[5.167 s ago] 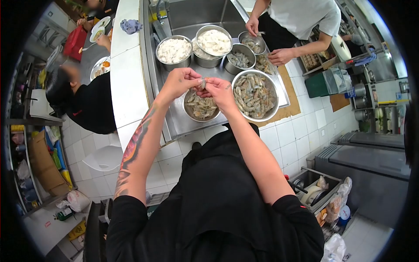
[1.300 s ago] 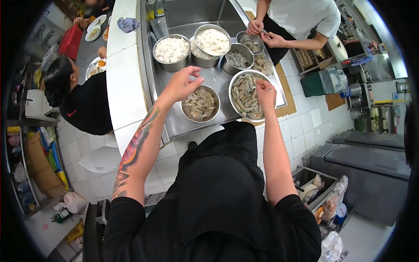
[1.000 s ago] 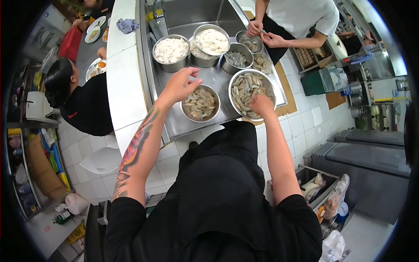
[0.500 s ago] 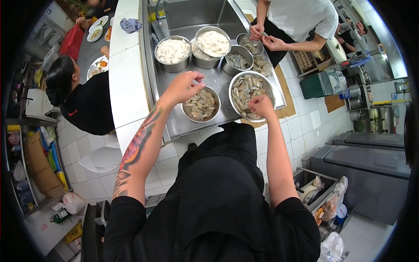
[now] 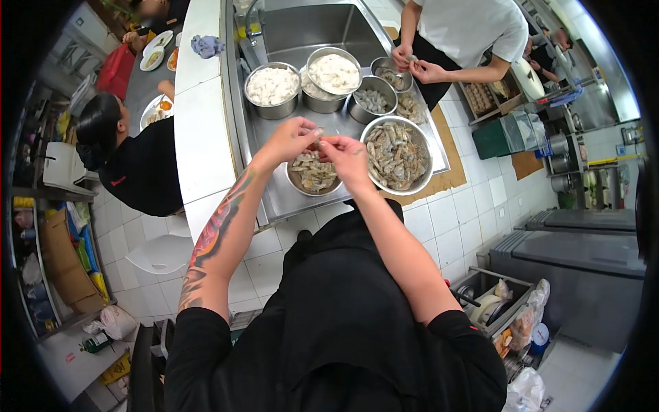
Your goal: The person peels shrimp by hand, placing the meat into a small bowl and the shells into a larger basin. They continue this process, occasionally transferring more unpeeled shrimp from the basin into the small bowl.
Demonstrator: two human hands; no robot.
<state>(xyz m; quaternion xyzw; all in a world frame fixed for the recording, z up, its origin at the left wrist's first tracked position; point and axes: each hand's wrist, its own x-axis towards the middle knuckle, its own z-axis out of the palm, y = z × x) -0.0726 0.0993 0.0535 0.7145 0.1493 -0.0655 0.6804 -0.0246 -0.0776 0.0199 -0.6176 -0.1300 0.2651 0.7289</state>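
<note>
Both my hands meet above a metal bowl [image 5: 314, 175] of shrimp shells and heads at the counter's front. My left hand [image 5: 292, 141] pinches one end of a small greyish shrimp [image 5: 319, 136]. The fingertips of my right hand [image 5: 347, 159] close on the same shrimp from the other side, hiding part of it. Just right of them stands a larger metal bowl [image 5: 423, 175] heaped with whole raw shrimp [image 5: 397, 154]. Behind, a pot [image 5: 374, 118] contains grey peeled-looking shrimp [image 5: 371, 101].
Pots of whitish pieces [image 5: 272, 86] stand before the sink [image 5: 316, 34]. At the right, a co-worker in a white shirt [image 5: 470, 31] handles something small over a bowl [image 5: 392, 74]. A tiled ledge [image 5: 199, 117] borders the steel counter; a seated person [image 5: 141, 161] is beyond it.
My right hand has left the large bowl of whole shrimp and moved left to my left hand. A shrimp is now between their fingertips. My left hand has stayed nearly in place.
</note>
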